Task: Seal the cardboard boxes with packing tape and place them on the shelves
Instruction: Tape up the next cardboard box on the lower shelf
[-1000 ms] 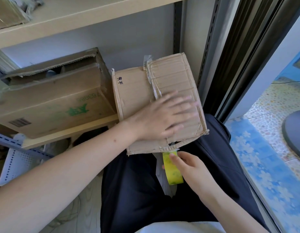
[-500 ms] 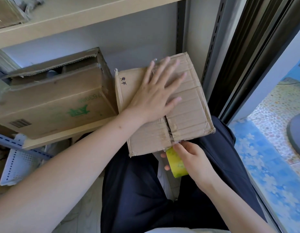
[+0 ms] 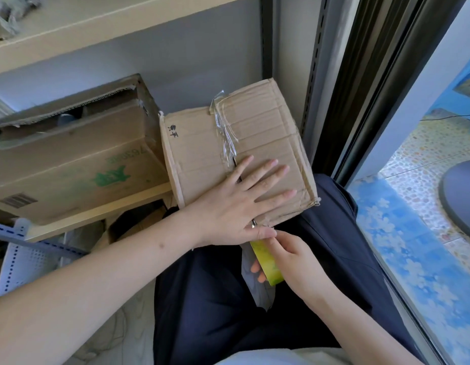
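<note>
Cardboard box [image 3: 257, 143] rests on my lap, its far end up against the edge of the lower shelf [image 3: 97, 210], with a crinkled strip of clear tape [image 3: 226, 130] running down the seam between its top flaps. My left hand [image 3: 244, 204] lies flat on the near part of the lid, fingers straight and spread, pressing the flaps down. Just below the box's near edge, my right hand [image 3: 291, 262] grips a yellow-green roll of tape [image 3: 266, 262], fingers curled round it, and its thumb meets my left thumb at the box edge. On the lower shelf to the left sits a bigger box [image 3: 70, 164] with green print and a barcode, top flap partly open. Blue patterned floor [image 3: 412, 254] lies to my right.
</note>
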Available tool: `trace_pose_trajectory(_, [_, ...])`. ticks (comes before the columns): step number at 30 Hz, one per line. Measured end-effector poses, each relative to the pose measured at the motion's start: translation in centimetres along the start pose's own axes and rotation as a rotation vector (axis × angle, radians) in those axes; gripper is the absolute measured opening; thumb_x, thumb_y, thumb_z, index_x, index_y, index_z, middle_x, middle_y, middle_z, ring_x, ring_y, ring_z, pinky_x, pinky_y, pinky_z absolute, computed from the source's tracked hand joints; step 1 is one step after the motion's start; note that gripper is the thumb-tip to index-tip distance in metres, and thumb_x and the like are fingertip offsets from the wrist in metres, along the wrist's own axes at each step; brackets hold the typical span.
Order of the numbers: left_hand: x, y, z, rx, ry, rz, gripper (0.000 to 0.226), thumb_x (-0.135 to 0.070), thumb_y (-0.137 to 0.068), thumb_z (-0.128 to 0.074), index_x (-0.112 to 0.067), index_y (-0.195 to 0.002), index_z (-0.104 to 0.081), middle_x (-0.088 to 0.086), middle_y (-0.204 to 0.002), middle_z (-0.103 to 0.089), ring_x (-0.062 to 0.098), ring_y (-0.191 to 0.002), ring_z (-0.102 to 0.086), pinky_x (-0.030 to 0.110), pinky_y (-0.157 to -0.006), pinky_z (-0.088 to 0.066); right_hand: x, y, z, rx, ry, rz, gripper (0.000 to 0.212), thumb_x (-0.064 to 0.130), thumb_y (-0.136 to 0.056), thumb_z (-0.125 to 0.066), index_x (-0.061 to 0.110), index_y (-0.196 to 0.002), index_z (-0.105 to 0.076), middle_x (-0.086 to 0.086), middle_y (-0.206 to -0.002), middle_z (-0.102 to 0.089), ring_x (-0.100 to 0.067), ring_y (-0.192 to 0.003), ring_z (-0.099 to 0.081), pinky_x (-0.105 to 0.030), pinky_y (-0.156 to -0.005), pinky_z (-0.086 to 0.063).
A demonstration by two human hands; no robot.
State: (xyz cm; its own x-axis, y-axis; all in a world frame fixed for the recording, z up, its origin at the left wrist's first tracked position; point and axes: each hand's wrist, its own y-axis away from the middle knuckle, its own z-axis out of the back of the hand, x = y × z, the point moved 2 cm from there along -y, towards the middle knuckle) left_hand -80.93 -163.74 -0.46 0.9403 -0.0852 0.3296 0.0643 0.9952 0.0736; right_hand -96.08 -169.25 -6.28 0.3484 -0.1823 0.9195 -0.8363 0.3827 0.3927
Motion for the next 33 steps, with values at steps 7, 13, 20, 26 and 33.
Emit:
trace_pose_trajectory(7, [-0.4,0.7,0.4,0.028,-0.036,-0.014,0.074,-0.058,-0.102,-0.023,-0.015,-0.159,-0.001,0.017,-0.164,0.011,0.033,-0.152,0.012,0.060,-0.118,-0.006,-1.5,1.2,-0.3,0.088,0.036,0.055,0.039,0.029,-0.107,-0.038,0.010,-0.093,-0.070,-0.009,-0.077,-0.075,-0.030,-0.091,-0.066,-0.041,-0.093,-0.047])
trace_pose_trajectory(13, [-3.7,2.1,-1.2,-0.070,-0.018,0.151,0.064,-0.041,-0.107,-0.020,-0.007,-0.158,0.000,0.012,-0.166,0.005,0.027,-0.153,0.002,0.054,-0.121,-0.015,-1.1,0.8,-0.1,0.083,0.009,0.147,0.047,0.043,-0.103,-0.039,0.016,-0.078,-0.068,-0.011,-0.067,-0.071,-0.027,-0.071,-0.063,-0.040,-0.075,-0.050])
trace_pose_trajectory(20, [-1.1,0.7,-0.4,-0.164,-0.074,0.168,0.056,-0.028,-0.109,-0.023,-0.008,-0.158,-0.007,0.008,-0.166,-0.008,0.023,-0.153,-0.010,0.048,-0.121,-0.020,-0.1,-0.7,0.3,0.022,0.063,0.281,0.047,0.049,-0.098,-0.041,0.019,-0.081,-0.073,0.000,-0.086,-0.075,-0.016,-0.089,-0.066,-0.031,-0.085,-0.048])
trace_pose_trajectory(26, [5.9,-0.4,2.9,-0.178,0.073,0.307,0.061,-0.039,-0.103,-0.010,-0.015,-0.158,-0.017,0.001,-0.163,-0.022,0.019,-0.150,-0.023,0.043,-0.118,-0.032,4.9,-3.5,0.4,-0.115,0.077,0.506,0.046,0.057,-0.091,-0.051,0.019,-0.075,-0.072,-0.005,-0.079,-0.070,-0.026,-0.077,-0.061,-0.030,-0.070,-0.044])
trace_pose_trajectory(33, [10.2,-2.0,3.0,-0.084,0.083,0.310,0.056,-0.036,-0.108,-0.024,-0.023,-0.159,-0.005,-0.007,-0.164,-0.005,0.010,-0.151,-0.007,0.040,-0.122,-0.025,6.3,-5.6,0.2,-0.192,0.070,0.296,0.054,0.048,-0.101,-0.044,0.012,-0.065,-0.062,-0.004,-0.060,-0.069,-0.005,-0.060,-0.058,-0.016,-0.066,-0.044])
